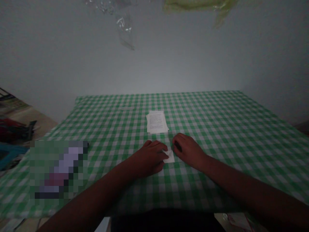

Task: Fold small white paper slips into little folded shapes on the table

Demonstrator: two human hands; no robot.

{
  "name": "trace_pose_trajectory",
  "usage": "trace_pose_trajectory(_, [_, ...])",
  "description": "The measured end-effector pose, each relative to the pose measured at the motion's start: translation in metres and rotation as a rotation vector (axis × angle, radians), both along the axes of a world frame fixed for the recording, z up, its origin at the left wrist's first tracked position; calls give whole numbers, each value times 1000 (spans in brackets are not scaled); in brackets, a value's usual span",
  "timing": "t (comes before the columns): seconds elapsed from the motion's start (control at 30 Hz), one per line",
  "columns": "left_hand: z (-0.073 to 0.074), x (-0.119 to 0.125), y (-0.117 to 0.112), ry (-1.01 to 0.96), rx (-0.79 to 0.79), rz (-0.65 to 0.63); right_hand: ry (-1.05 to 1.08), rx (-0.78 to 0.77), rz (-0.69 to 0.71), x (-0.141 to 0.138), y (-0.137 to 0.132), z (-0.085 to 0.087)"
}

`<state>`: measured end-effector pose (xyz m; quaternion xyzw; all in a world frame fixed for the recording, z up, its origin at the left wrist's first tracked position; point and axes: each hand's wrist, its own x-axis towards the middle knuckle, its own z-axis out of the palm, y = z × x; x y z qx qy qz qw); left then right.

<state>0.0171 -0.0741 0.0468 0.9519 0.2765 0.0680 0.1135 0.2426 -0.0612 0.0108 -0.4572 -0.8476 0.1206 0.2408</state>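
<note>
A small white paper [170,157] with dark lines of writing lies on the green checked tablecloth in front of me. My left hand [153,158] grips its left side, thumb and fingers pressing on it; that side is partly hidden under the hand. Just right of the paper, my right hand [187,149] rests on the cloth, its fingers curled in toward the thumb around a dark hollow. I see nothing held in it. Beyond both hands sits a loose stack of printed paper sheets [156,123], its edges slightly uneven.
The green and white checked tablecloth [217,119] covers the table, which stands against a grey wall [183,61]. A blurred-out, pixelated object [64,167] lies at the left. Clear tape or plastic [125,29] clings to the wall. Blue and red items are on the floor at left.
</note>
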Motion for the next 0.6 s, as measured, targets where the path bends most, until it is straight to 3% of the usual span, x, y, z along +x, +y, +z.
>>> trace_pose_trajectory(0.2, [-1, 1, 1, -8, 26, 13, 92, 2, 87, 8, 2, 11])
trace_pose_trajectory(0.43, [-1, 5, -1, 35, 109, 47, 30, -58, 424, 11, -10, 26])
trace_pose_trajectory(0.6, [-2, 9, -3, 83, 170, 69, -37, -68, 479, 13, -11, 26])
